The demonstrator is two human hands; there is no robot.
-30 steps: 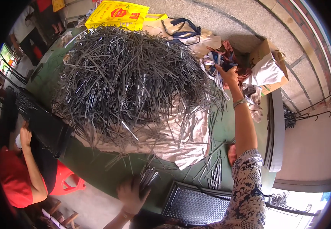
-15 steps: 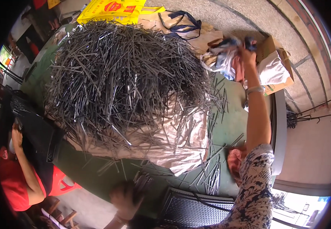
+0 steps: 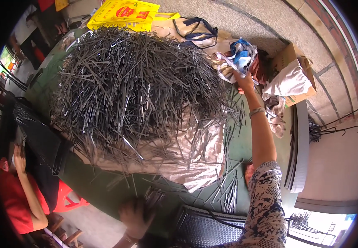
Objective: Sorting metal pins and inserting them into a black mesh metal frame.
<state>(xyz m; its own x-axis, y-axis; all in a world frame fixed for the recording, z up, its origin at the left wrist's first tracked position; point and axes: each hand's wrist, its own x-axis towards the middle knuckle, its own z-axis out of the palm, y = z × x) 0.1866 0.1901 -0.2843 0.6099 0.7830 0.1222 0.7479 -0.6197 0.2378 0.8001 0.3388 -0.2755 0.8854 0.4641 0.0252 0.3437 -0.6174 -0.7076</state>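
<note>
My right hand (image 3: 245, 84) reaches to the far right of the table, fingers closed on a bunch of crumpled cloth scraps (image 3: 241, 56) in blue, white and brown. My left hand (image 3: 134, 215) is at the near edge of the table, beside a small bundle of dark strips (image 3: 153, 195). It is blurred and partly dark, so its fingers do not show clearly. A big heap of thin black strips (image 3: 141, 78) covers the middle of the table, part of it on a pale creased sheet (image 3: 195, 171).
A cardboard box (image 3: 288, 56) with white cloth (image 3: 290, 80) over its edge stands at the far right. A yellow bag (image 3: 123, 15) lies behind the heap. Near me is a black mesh-patterned panel (image 3: 208, 227). Another person in red (image 3: 17, 206) sits at the left.
My right hand has moved left and slightly nearer with the cloth scraps. Brown and white cloth now hangs below the box. My left hand has stayed in place.
</note>
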